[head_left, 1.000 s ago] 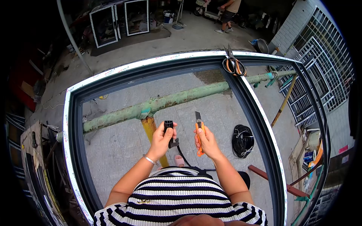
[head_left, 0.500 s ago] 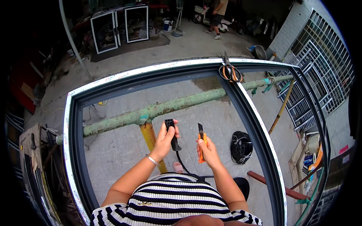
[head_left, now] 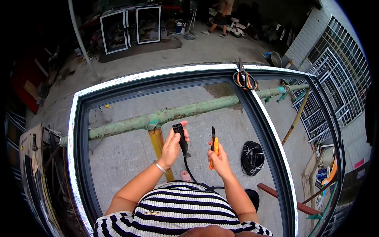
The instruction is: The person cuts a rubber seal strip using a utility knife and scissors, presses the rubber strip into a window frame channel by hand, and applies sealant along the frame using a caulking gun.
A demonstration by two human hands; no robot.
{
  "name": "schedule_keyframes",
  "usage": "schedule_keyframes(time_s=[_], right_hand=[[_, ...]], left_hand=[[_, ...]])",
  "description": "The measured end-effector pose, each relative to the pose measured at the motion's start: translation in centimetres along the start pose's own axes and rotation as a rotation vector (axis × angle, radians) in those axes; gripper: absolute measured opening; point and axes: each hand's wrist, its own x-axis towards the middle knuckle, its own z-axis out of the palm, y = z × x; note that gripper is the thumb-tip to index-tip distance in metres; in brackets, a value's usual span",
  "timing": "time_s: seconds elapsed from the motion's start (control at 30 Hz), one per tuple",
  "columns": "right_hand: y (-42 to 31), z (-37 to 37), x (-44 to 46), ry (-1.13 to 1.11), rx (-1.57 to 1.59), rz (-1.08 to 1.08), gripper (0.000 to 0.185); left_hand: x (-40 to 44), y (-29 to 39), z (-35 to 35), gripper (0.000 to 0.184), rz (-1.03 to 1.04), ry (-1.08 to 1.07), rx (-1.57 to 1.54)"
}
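Black rubber sealing strip (head_left: 181, 139) is pinched in my left hand (head_left: 171, 147), with the thumb pressing it against the fingers. Its top end shows a hollow profile, and a thin black length hangs from it toward my waist. My right hand (head_left: 219, 161) is closed around an orange utility knife (head_left: 214, 147), its dark blade extended and pointing up, a short way right of the strip. Both hands are above the opening of a large dark window frame (head_left: 82, 130) with white protective film. Scissors (head_left: 244, 80) with orange-and-black handles lie on the frame's far side.
A green pipe (head_left: 185, 112) on a yellow post (head_left: 156, 144) runs beneath the frame. A coil of black strip (head_left: 252, 158) lies on the floor at right. Smaller frames (head_left: 149, 40) stand at the back, where a person (head_left: 222, 17) walks near a scooter (head_left: 239, 27). Metal grilles (head_left: 327, 87) lean on the right wall.
My left hand has tilted the strip slightly, with its fingers more extended behind it. The knife has turned more upright in my right hand. The person in the background has moved left.
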Motion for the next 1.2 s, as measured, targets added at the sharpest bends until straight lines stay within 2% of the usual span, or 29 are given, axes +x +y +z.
schedule_keyframes(time_s=[0.13, 0.23, 0.33, 0.47, 0.5, 0.6, 0.63, 0.67, 0.8, 1.0, 1.07, 1.2], right_hand=[[0.2, -0.3, 0.2, 0.015, -0.057, -0.051, 0.034], [-1.6, -1.6, 0.2, -0.059, -0.341, -0.172, 0.042], [-3.8, -3.1, 0.1, 0.074, -0.540, -0.462, 0.049], [-7.9, -6.0, -1.4, 0.213, -0.625, -0.407, 0.048], [-7.9, -6.9, -1.6, 0.259, -0.675, -0.465, 0.047], [-8.4, -9.2, -2.8, 0.297, -0.470, -0.406, 0.044], [-9.6, -9.7, -3.8, 0.262, -0.327, -0.281, 0.036], [-9.3, -10.4, -4.1, 0.307, -0.239, -0.288, 0.029], [-9.7, -13.4, -5.0, 0.319, 0.059, -0.198, 0.028], [-12.9, -18.0, -3.7, 0.381, 0.139, -0.101, 0.027], [-14.2, -20.2, -1.4, 0.433, 0.070, -0.163, 0.022], [-18.1, -23.4, 4.6, 0.509, -0.079, -0.217, 0.022]], left_hand=[[-0.1, -0.2, -0.5, 0.040, 0.009, 0.031, 0.106], [-0.4, -0.8, -1.1, 0.037, 0.056, 0.035, 0.149], [-0.7, -0.8, -1.2, 0.038, 0.121, 0.016, 0.277], [-1.1, -0.6, -1.2, 0.035, 0.131, -0.009, 0.402], [-1.0, -0.6, -1.2, 0.034, 0.129, -0.032, 0.412], [-0.9, -0.5, -1.2, 0.034, 0.126, -0.069, 0.431], [-0.9, -0.5, -1.2, 0.034, 0.123, -0.068, 0.427], [-0.8, -0.5, -1.1, 0.035, 0.121, -0.069, 0.421], [-0.5, -0.5, -1.2, 0.037, 0.098, -0.080, 0.440], [-0.4, -0.2, -1.3, 0.035, 0.101, -0.078, 0.428], [-0.6, 0.1, -1.3, 0.035, 0.095, -0.065, 0.434], [-0.9, 0.4, -1.3, 0.036, 0.094, -0.020, 0.459]])
